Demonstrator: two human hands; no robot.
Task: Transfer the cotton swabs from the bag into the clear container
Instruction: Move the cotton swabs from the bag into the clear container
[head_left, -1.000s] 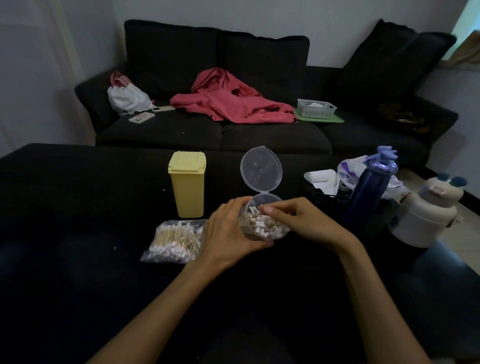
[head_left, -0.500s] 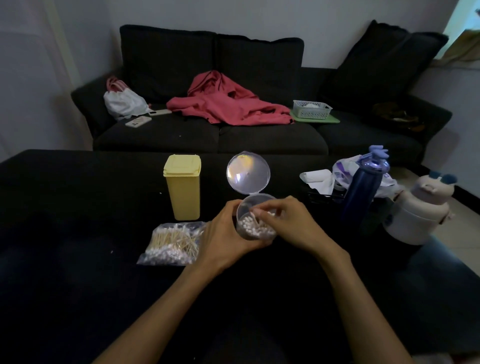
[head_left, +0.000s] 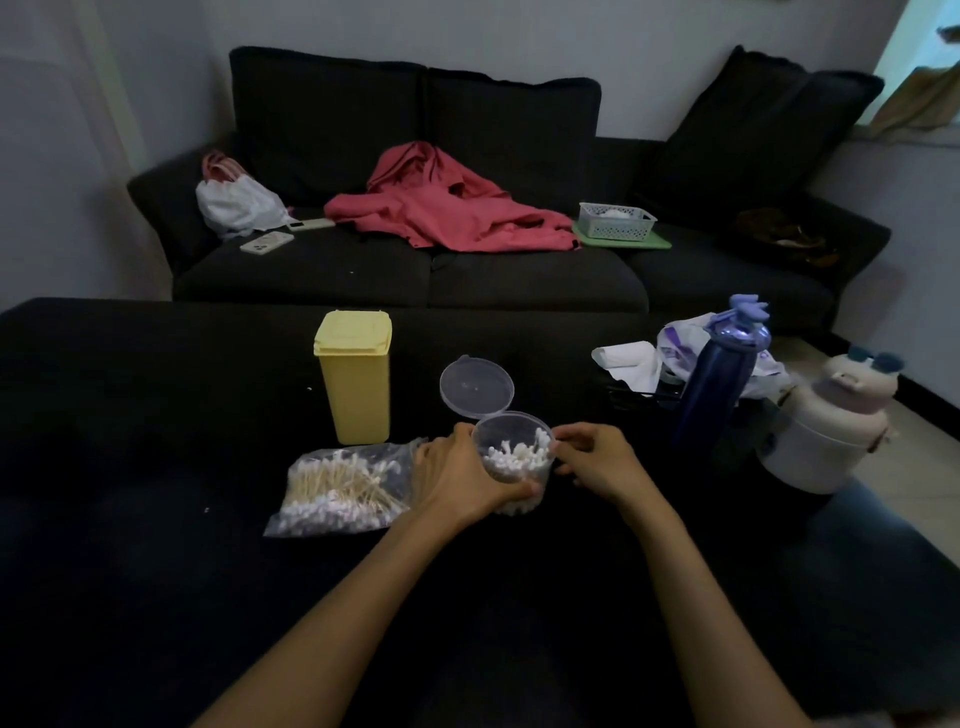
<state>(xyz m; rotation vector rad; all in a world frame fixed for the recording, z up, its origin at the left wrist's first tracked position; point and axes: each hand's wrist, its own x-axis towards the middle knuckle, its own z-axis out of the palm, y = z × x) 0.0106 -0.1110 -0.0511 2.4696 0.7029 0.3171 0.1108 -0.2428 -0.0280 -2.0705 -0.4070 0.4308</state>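
Dark table (head_left: 156, 415) w/ black sofa (head_left: 415, 270) behind, dim light. Left hand (head_left: 462, 478) wraps the clear container (head_left: 514, 462): thumb on the near wall, fingers curled round the far-left side, so it's gripped and steadied. Hinged lid (head_left: 477, 385) stands open just past the fingertips. Right hand (head_left: 597, 460) sits at the container's right rim, fingers curled; can't tell if they pinch a swab or just touch the wall. Cotton swabs in container (head_left: 511, 457) stand upright, white tips up, filling roughly the lower half by my read. Bag (head_left: 345, 486) lies flat just left of the left hand's knuckles, still holding a good pile of swabs, looks like more than what's in the tub. Est: task partway, maybe under half. Left: more handfuls from bag to tub, then prob close lid. Yellow bin (head_left: 356, 376) beyond the bag, not involved.
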